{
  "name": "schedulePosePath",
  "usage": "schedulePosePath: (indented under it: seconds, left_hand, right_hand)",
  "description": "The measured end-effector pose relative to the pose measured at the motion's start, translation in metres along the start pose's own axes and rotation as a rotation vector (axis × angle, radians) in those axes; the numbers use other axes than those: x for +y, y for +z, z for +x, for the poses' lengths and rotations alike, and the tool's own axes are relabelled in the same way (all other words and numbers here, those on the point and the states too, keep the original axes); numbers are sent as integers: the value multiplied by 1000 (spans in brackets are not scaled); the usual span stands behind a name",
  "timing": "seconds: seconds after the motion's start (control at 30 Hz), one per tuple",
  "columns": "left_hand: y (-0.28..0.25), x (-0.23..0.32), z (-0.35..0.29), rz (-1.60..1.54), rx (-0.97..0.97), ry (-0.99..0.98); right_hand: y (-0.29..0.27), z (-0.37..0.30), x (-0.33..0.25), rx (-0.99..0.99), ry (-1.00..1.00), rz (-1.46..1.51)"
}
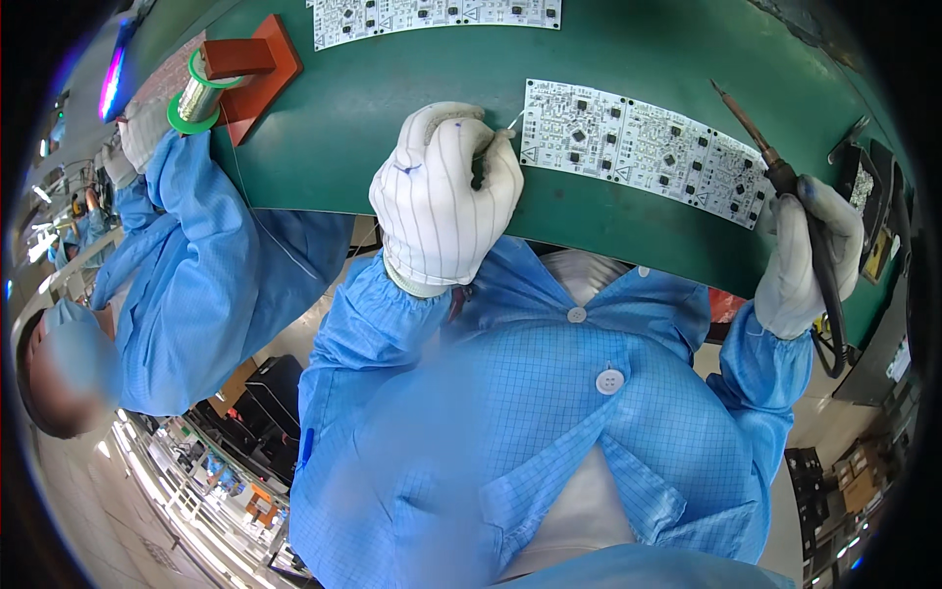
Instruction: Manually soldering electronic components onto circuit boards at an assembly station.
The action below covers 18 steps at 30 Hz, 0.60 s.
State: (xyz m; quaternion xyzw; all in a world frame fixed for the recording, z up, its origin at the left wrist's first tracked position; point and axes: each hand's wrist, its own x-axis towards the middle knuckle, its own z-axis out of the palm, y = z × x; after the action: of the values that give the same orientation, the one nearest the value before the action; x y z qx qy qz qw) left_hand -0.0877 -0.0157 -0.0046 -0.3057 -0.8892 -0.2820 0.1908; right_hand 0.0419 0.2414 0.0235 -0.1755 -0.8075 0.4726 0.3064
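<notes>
The gloved right hand (810, 255) grips a soldering iron (782, 175), tip up and leftward; the gloved left hand (446, 196) — fingers curled narrow — pinches a thin wire (516, 120) beside the white circuit strip's (643, 147) left end; this lies on the green table (628, 49); beyond lies a second strip (437, 12).

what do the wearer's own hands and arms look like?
Left hand: white-gloved, thin dark stripes, small blue mark on the back. Right hand: white-gloved, greyish smudging on the fingers. Sleeves: blue, fine dark grid, gathered at the wrists.
</notes>
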Motion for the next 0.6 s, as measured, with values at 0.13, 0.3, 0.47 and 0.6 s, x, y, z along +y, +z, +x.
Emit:
schedulePosePath:
  seconds: [0.13,0.3,0.47,0.6]
  left_hand:
    - [6,8,4,-62,7,66]
    - [18,9,6,6,6,112]
    - [26,6,4,-4,52,134]
    - [23,6,1,-18,27,123]
  right_hand:
    - [-8,32,-22,-289,2,10]
    - [7,88,-22,-729,-221,21]
    - [31,84,-8,-688,-7,137]
    - [37,84,1,-695,35,178]
